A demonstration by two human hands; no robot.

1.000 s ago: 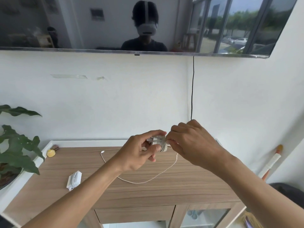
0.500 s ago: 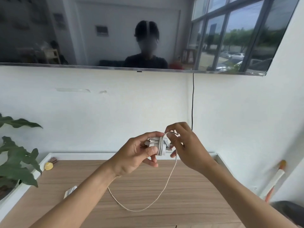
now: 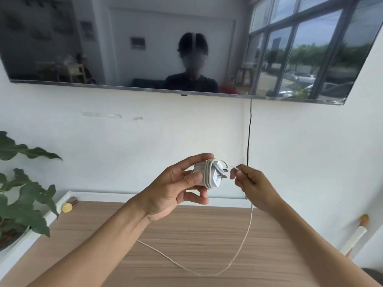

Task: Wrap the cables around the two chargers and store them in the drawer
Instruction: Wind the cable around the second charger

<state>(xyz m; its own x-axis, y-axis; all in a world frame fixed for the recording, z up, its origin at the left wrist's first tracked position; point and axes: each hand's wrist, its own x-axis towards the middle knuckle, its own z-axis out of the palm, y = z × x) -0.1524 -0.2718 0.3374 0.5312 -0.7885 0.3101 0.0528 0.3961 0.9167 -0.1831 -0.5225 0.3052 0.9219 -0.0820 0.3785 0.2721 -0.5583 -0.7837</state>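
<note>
My left hand [image 3: 176,189] holds a white charger [image 3: 209,175] in front of the wall, plug pins facing right. Several turns of its white cable are wound around the body. My right hand [image 3: 250,183] pinches the cable [image 3: 246,241] just right of the charger. From there the cable hangs down in a loop onto the wooden cabinet top [image 3: 196,235] and runs back under my left forearm. The second charger and the drawer are out of frame.
A wall-mounted TV [image 3: 186,44] hangs above, with a black cord [image 3: 249,141] running down the wall. A leafy plant [image 3: 18,193] stands at the left edge. A small yellow object [image 3: 66,207] lies at the cabinet's back left. A white-and-orange stick [image 3: 355,235] leans at the right.
The view has tilted up, so the second charger on the cabinet left the frame. My right hand has swung from over the charger out to its right, pulling the cable with it.
</note>
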